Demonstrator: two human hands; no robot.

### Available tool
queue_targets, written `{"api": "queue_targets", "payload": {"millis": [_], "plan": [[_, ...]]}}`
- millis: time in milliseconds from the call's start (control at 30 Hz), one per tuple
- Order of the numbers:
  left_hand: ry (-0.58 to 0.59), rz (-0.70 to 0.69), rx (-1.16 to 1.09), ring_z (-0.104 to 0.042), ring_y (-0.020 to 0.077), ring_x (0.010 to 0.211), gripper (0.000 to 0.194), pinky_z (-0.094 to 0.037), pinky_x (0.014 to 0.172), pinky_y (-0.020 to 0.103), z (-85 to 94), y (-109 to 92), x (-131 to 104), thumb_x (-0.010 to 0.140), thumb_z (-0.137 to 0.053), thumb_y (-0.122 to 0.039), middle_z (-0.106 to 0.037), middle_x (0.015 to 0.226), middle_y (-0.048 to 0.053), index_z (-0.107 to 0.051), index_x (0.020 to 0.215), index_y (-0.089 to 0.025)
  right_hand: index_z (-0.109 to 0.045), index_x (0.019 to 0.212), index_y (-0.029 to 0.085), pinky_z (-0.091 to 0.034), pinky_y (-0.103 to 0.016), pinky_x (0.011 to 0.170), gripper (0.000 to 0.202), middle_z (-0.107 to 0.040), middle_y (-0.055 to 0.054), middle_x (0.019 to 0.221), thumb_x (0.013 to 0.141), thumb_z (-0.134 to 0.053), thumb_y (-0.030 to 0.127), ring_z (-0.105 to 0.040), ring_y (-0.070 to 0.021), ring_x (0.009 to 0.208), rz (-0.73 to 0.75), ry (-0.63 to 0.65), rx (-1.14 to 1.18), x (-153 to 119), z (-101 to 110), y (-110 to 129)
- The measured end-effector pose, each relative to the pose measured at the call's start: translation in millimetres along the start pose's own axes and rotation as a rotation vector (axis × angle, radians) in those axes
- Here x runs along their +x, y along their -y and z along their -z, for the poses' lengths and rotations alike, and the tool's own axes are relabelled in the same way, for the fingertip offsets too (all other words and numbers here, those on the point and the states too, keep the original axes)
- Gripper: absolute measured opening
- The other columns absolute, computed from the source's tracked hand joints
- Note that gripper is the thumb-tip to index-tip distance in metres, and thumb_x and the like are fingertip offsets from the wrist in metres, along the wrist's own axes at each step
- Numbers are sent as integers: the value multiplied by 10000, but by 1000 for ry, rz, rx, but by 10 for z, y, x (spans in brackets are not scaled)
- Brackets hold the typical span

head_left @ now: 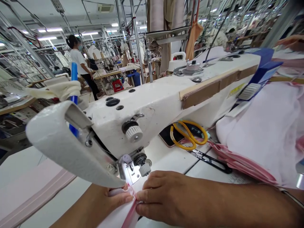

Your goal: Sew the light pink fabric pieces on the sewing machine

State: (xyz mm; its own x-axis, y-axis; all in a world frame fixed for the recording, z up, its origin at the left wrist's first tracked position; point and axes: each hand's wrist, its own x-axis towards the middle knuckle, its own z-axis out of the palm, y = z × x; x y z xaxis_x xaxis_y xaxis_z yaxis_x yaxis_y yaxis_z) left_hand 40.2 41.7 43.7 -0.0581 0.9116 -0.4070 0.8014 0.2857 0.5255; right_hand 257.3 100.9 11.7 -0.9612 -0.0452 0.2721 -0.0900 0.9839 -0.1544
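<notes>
A white sewing machine fills the middle of the view, its needle plate lit from above. Just in front of the plate, my left hand pinches a pale fabric piece with a pink edge. Part of that hand is hidden behind the machine's white guard. My right hand comes in from the right, its fingertips closed on the same pink edge, close to the left thumb. The fabric runs down between both hands toward the bottom of the view.
Right of the needle lie yellow-handled scissors, a dark phone and black thread snips. White and pink fabric is heaped at the right. Another pale strip lies at left. A person stands farther back.
</notes>
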Motion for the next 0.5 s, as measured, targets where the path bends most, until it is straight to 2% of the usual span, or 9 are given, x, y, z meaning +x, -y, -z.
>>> {"api": "queue_targets", "payload": {"millis": [167, 300, 400, 500], "plan": [[44, 19, 4, -535, 152, 670, 154, -375, 605, 219, 30, -46, -3, 716, -596, -367, -572, 649, -43, -600, 657, -225, -575, 1040, 135, -355, -286, 898, 138, -630, -40, 1025, 995, -447, 164, -511, -164, 941, -8, -7, 21, -7, 24, -5], [5, -47, -17, -493, 116, 619, 70, -344, 564, 197, 53, -73, -7, 678, -634, -281, -561, 659, -68, -593, 655, -230, -569, 1095, 134, -372, -271, 868, 180, -633, -39, 1005, 989, -423, 129, -509, -151, 883, -77, -39, 102, 3, 58, -19], [-19, -131, -67, -497, 116, 605, 95, -322, 515, 198, 51, -69, 5, 664, -656, -313, -596, 679, -72, -591, 657, -245, -542, 1175, 156, -381, -273, 810, 220, -625, -33, 1011, 992, -423, 135, -514, -152, 886, -140, -62, 110, 35, 40, -34], [-31, -189, -88, -522, 125, 599, 105, -316, 495, 207, 45, -55, 20, 662, -673, -355, -650, 716, -75, -614, 681, -270, -543, 1161, 167, -373, -281, 757, 196, -615, -20, 980, 985, -459, 156, -507, -154, 862, -135, -50, 72, 72, -6, -43]]}}
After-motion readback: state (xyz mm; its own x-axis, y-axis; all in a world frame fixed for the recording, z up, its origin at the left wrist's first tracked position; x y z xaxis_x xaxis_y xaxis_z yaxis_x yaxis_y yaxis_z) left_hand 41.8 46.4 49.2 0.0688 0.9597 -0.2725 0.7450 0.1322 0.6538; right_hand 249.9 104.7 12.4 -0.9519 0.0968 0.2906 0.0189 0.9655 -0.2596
